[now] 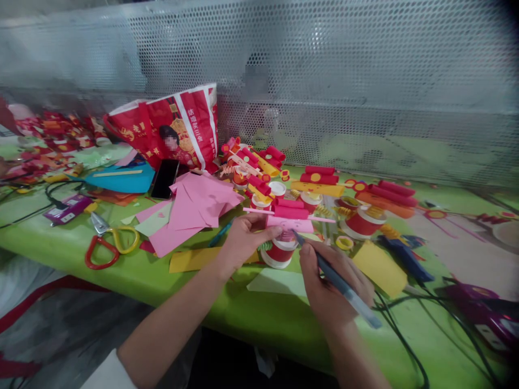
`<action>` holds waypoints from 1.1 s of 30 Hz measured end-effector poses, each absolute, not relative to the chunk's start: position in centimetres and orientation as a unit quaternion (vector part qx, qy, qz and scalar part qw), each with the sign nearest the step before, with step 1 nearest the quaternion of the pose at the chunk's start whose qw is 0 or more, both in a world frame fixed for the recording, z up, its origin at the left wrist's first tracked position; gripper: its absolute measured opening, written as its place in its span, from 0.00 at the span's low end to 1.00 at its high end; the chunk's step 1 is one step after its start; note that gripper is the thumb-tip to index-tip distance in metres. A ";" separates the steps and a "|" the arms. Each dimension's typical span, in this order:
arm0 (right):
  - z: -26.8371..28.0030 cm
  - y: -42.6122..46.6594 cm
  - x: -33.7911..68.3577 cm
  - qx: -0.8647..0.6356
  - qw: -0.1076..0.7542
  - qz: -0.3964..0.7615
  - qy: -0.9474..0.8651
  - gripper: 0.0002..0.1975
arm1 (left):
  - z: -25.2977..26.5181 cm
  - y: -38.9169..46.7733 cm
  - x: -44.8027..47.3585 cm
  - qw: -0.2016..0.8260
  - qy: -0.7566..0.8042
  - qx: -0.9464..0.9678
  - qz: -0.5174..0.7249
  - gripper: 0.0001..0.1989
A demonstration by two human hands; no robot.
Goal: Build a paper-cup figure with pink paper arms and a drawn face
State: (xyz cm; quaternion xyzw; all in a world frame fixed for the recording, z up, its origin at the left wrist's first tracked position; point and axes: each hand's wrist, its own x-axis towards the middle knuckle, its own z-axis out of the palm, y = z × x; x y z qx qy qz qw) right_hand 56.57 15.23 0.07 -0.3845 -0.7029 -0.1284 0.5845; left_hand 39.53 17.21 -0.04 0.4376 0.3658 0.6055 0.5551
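Note:
My left hand (241,237) grips a small paper figure (294,224) by its left side, thumb against its pink roll. The figure has red rolls on top, a thin pink stick poking out at both sides and a white-and-red cup-like base (279,255) on the table. A dark blue pen (351,294) is pinched in my right hand (330,278). Its tip meets or nearly meets the pink roll, which carries small drawn face marks. Behind stand several similar figures, one with a yellow roll (318,188), another with an orange roll (391,200).
Scissors (108,243), pink paper sheets (198,202), a phone (165,179) and a red bag (178,129) occupy the left of the green table (170,289). At right lie yellow paper (380,268), a dark blue tool (407,259) and cables beside a purple power strip (484,313). A perforated metal screen (365,81) rises behind.

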 end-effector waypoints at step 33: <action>0.1 15.3 56.7 -0.359 0.591 -0.120 -0.712 0.09 | 0.2 17.1 39.6 0.550 0.371 0.434 0.610 0.18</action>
